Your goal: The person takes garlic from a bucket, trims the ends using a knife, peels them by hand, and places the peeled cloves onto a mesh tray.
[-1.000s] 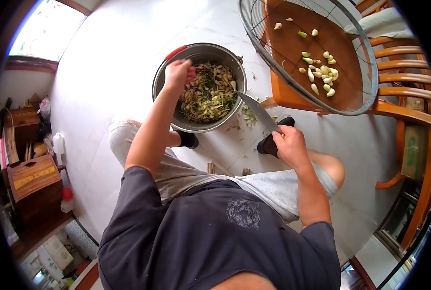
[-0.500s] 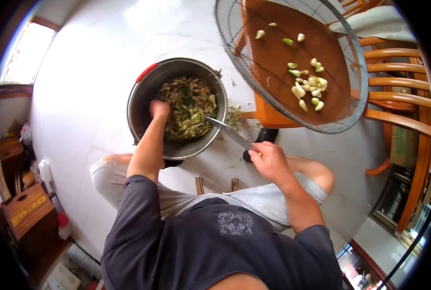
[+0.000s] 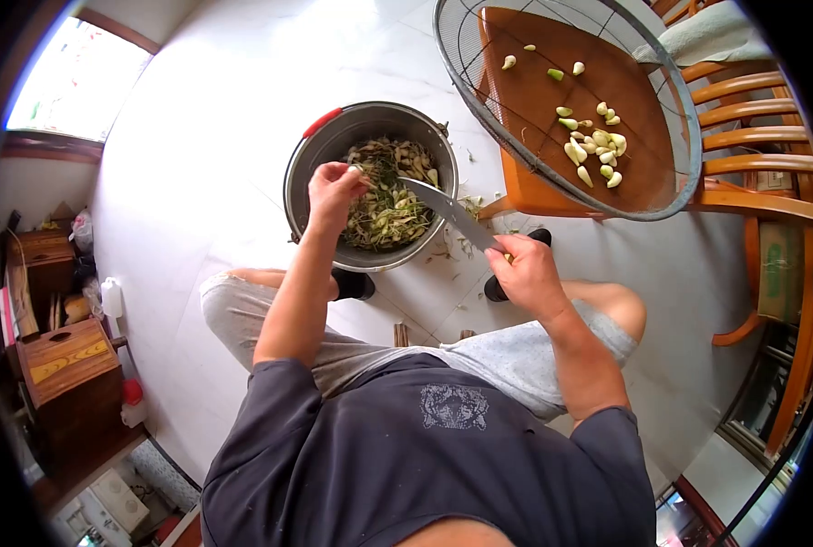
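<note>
My left hand (image 3: 335, 191) is closed in a pinch over the metal bucket (image 3: 299, 187), with a small pale garlic clove (image 3: 355, 170) at its fingertips. Inside the bucket lies a heap of garlic cloves (image 3: 393, 223) mixed with green shoots and dry skins. My right hand (image 3: 527, 275) grips the handle of a knife (image 3: 457, 217). The broad blade points up and left, its tip over the bucket's contents, close to the left hand's fingers but apart from them.
A round mesh sieve (image 3: 695, 155) holding several peeled garlic cloves (image 3: 598, 144) rests on a wooden chair (image 3: 522, 187). Scraps (image 3: 466, 244) litter the floor right of the bucket. A wooden box (image 3: 69, 360) stands at left. My feet and knees flank the bucket's near side.
My left hand has lifted out of the heap and now pinches a clove above it. My right hand still holds the knife near the bucket. The whole view has shifted.
</note>
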A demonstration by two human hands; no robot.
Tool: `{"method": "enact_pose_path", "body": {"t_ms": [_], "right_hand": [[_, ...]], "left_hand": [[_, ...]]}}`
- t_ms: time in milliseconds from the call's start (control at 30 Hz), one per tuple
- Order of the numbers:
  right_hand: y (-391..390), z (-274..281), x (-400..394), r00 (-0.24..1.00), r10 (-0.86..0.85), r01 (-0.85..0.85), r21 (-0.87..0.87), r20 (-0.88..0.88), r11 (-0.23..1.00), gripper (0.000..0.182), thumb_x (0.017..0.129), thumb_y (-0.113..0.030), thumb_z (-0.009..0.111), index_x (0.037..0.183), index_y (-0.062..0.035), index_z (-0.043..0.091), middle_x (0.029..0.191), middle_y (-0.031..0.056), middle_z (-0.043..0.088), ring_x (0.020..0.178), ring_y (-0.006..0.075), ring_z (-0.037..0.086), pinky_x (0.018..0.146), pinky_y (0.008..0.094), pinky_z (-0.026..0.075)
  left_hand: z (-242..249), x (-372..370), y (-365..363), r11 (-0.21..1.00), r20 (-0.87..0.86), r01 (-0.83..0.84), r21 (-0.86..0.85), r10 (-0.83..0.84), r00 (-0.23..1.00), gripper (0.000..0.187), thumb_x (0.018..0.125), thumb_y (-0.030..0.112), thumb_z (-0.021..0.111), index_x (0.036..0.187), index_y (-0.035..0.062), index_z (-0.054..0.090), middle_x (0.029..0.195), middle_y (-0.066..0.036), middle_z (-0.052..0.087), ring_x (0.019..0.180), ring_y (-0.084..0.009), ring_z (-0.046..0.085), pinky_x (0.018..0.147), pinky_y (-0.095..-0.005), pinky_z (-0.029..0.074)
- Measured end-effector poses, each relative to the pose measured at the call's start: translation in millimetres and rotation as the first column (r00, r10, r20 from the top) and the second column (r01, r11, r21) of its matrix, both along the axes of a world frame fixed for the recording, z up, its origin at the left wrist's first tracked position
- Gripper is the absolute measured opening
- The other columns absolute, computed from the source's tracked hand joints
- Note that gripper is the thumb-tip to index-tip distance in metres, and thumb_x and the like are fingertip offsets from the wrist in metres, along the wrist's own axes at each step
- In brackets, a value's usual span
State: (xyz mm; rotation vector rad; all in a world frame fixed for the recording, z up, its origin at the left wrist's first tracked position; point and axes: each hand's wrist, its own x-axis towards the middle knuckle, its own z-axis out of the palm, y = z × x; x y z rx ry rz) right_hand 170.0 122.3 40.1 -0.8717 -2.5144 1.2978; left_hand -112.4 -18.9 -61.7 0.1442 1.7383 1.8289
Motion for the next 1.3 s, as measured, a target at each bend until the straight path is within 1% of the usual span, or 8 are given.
{"method": "enact_pose_path", "body": {"t_ms": [133,233,333,500,733,933,1133,1300], "right_hand": [[-1.1,1.0,2.6,0.995,-0.036,0.041,0.05,-0.095,0.998,0.019,0.079,-0.013,0.061,0.093,-0.0024,0.066,0.079,0.0166,0.062,0.073,0.034,0.06,0.065,0.0394,0.047],[-4.0,8.2,2.7,0.982,-0.051,0.065,0.068,-0.184,0.996,0.018,0.079,-0.012,0.061,0.093,-0.0032,0.066,0.078,0.0152,0.062,0.071,0.0328,0.06,0.063,0.0382,0.047],[-7.0,8.3,4.5,0.973,-0.04,0.066,0.109,-0.229,0.992,0.017,0.079,-0.012,0.061,0.094,-0.0045,0.066,0.077,0.0139,0.061,0.07,0.0321,0.06,0.063,0.0375,0.048],[-7.2,1.0,11.7,0.978,-0.014,0.047,0.159,-0.206,0.986,0.017,0.079,-0.011,0.061,0.094,-0.0057,0.066,0.077,0.0132,0.061,0.071,0.0322,0.06,0.064,0.0389,0.048],[-4.8,-2.6,18.4,0.977,-0.008,0.056,0.221,-0.211,0.974,0.017,0.079,-0.012,0.062,0.094,-0.0064,0.067,0.077,0.0124,0.061,0.071,0.0316,0.06,0.063,0.0385,0.049],[-8.0,-6.7,16.8,0.97,0.05,0.029,0.313,-0.24,0.949,0.018,0.079,-0.007,0.063,0.096,-0.0044,0.066,0.074,0.013,0.058,0.064,0.0296,0.057,0.058,0.0349,0.047],[-11.3,-0.8,15.0,0.97,0.113,0.004,0.479,-0.213,0.878,0.021,0.076,-0.005,0.064,0.097,-0.0047,0.064,0.071,0.0101,0.056,0.064,0.0279,0.057,0.058,0.0358,0.047],[-14.7,0.3,13.4,0.965,0.122,0.023,0.544,-0.23,0.839,0.023,0.073,-0.004,0.065,0.097,-0.003,0.063,0.072,0.009,0.055,0.066,0.0267,0.057,0.058,0.0357,0.048]], "left_hand": [[27.9,43.3,-3.9,0.918,0.325,0.076,0.388,-0.214,0.921,0.019,0.088,0.005,0.057,0.107,0.0004,0.055,0.092,-0.01,0.063,0.083,-0.0223,0.064,0.068,-0.0322,0.055],[30.5,70.7,-0.3,0.886,0.441,0.101,0.453,-0.321,0.838,0.024,0.088,0.002,0.054,0.112,0.0002,0.053,0.101,-0.015,0.062,0.088,-0.024,0.064,0.071,-0.0324,0.054],[37.0,96.6,8.6,0.86,0.518,0.087,0.503,-0.381,0.766,0.022,0.088,0.002,0.054,0.109,0.0001,0.053,0.097,-0.013,0.062,0.086,-0.0235,0.064,0.071,-0.0311,0.055],[41.4,122.1,20.4,0.849,0.576,0.099,0.519,-0.433,0.694,0.024,0.083,0.003,0.062,0.106,0.0022,0.053,0.095,-0.012,0.064,0.078,-0.0198,0.063,0.063,-0.0277,0.051],[44.9,131.1,25.6,0.938,0.315,0.248,0.243,-0.318,0.895,0.028,0.078,-0.004,0.066,0.102,-0.001,0.052,0.09,-0.012,0.065,0.075,-0.0183,0.064,0.066,-0.0257,0.051],[39.5,133.6,23.3,0.923,0.211,0.265,0.279,-0.328,0.921,0.02,0.078,-0.005,0.066,0.095,-0.0016,0.056,0.089,-0.011,0.065,0.076,-0.0179,0.064,0.068,-0.0271,0.051],[48.5,144.6,23.2,0.915,0.311,0.111,0.387,-0.243,0.919,0.022,0.079,-0.008,0.062,0.099,-0.0015,0.057,0.092,-0.011,0.064,0.084,-0.0208,0.064,0.077,-0.0329,0.053],[37.1,142.9,20.3,0.884,0.301,0.097,0.456,-0.256,0.918,0.022,0.078,-0.01,0.062,0.097,-0.0016,0.056,0.095,-0.012,0.063,0.087,-0.0215,0.063,0.079,-0.0349,0.053]]}}
